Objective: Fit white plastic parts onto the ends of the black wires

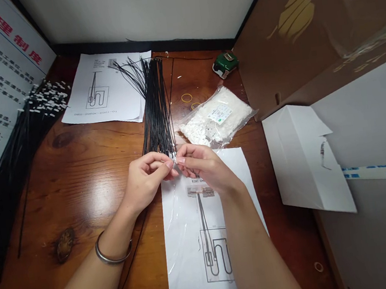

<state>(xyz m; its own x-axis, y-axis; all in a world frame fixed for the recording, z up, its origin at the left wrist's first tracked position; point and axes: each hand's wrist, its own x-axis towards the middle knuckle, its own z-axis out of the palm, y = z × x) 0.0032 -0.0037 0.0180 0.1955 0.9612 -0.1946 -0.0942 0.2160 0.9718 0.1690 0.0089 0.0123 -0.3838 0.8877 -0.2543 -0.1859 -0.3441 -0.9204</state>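
My left hand point(146, 176) and my right hand point(204, 164) meet at the middle of the wooden table, fingertips almost touching. Thumb and forefinger of the left pinch a thin black wire point(133, 269), whose length trails down beneath the forearm. Between the fingertips shows a tiny white connector point(174, 158), pinched by the right hand; its details are mostly hidden. Just beyond the fingers lies a bundle of black wires point(155, 107). A printed drawing sheet point(183, 239) in clear plastic lies under the right hand and forearm.
A clear bag of white connectors point(232, 107) and a green tape measure point(225, 64) lie at back right. More drawing sheets point(75, 100) are behind. Black wires with white ends point(15, 157) lie along the left. A brown carton point(270, 27) and folded white paper point(301, 164) border the right.
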